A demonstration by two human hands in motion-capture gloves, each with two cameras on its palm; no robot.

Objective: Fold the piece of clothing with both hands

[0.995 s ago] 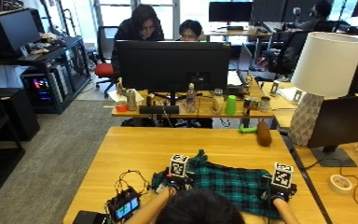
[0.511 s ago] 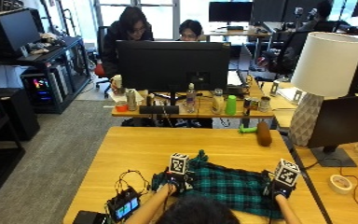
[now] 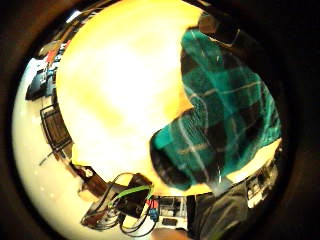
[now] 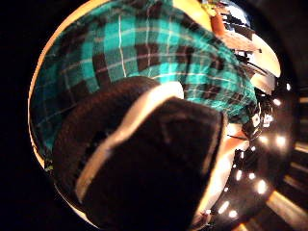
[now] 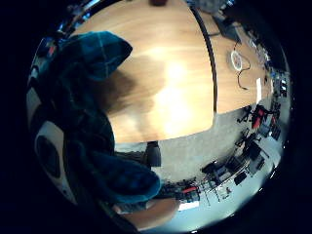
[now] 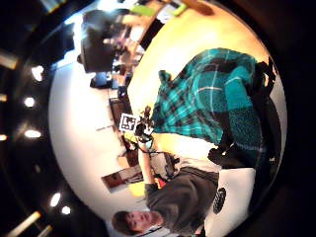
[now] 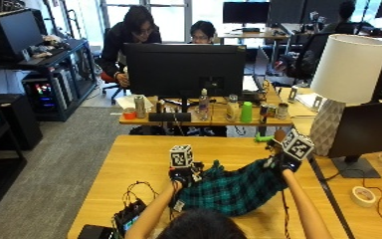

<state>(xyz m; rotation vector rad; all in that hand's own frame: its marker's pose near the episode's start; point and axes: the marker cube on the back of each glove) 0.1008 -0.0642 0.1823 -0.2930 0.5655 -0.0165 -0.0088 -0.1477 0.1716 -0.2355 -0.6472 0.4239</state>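
Observation:
A green and black plaid garment (image 7: 234, 191) hangs stretched between my two hands over the wooden table (image 7: 131, 159), just in front of me. My left hand (image 7: 184, 175) grips its left corner low, near the tabletop. My right hand (image 7: 280, 162) holds the right corner higher, so the cloth's top edge slopes up to the right. The left palm views show the plaid cloth (image 4: 144, 48) close under the palm, drooping over the table (image 3: 120, 90). In the right thumb side view the cloth (image 6: 207, 98) wraps around my fingers (image 6: 247, 123).
A small black device with cables (image 7: 131, 216) lies at the table's front left corner. A roll of tape (image 7: 362, 195) and a dark monitor's stand (image 7: 355, 167) are on the table to the right. A brown object (image 7: 279, 135) stands at the far edge.
Both hands have lifted the garment's corners off the table. The right hand has risen more and moved away from me, pulling the cloth taut and tilted.

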